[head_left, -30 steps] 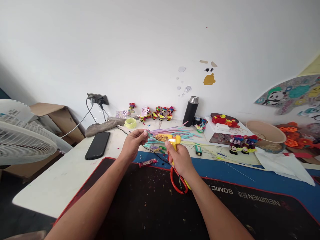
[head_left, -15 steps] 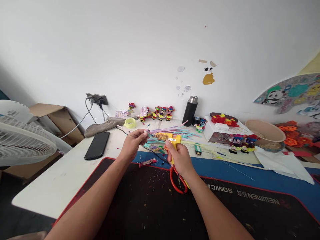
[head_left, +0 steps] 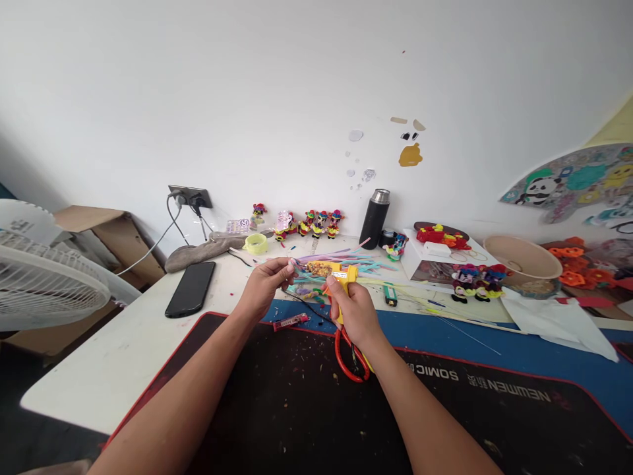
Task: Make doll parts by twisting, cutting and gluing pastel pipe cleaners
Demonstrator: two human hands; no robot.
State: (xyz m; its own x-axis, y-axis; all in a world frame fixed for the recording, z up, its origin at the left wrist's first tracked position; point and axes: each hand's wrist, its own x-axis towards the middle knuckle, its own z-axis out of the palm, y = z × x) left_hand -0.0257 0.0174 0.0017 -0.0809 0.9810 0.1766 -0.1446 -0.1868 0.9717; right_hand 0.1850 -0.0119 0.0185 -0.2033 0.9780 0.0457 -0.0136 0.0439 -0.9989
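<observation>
My right hand is wrapped round the handle of a yellow glue gun, whose stained front end points left. My left hand is pinched on something small and pale at the gun's tip; its kind is too small to make out. Behind the gun lie pastel pipe cleaners in purple, pink and teal. Red-handled scissors or pliers rest on the black mat below my right hand, their working end hidden. A small pink tube lies by the mat's far edge.
A phone and a fan are at the left. Several small fuzzy figures stand along the wall near a black thermos. Yellow tape, a green lighter-like piece and a beige bowl are also on the table.
The view shifts slightly. My left hand's pinched fingertips and the glue gun's tip stay close together, with almost no other movement.
</observation>
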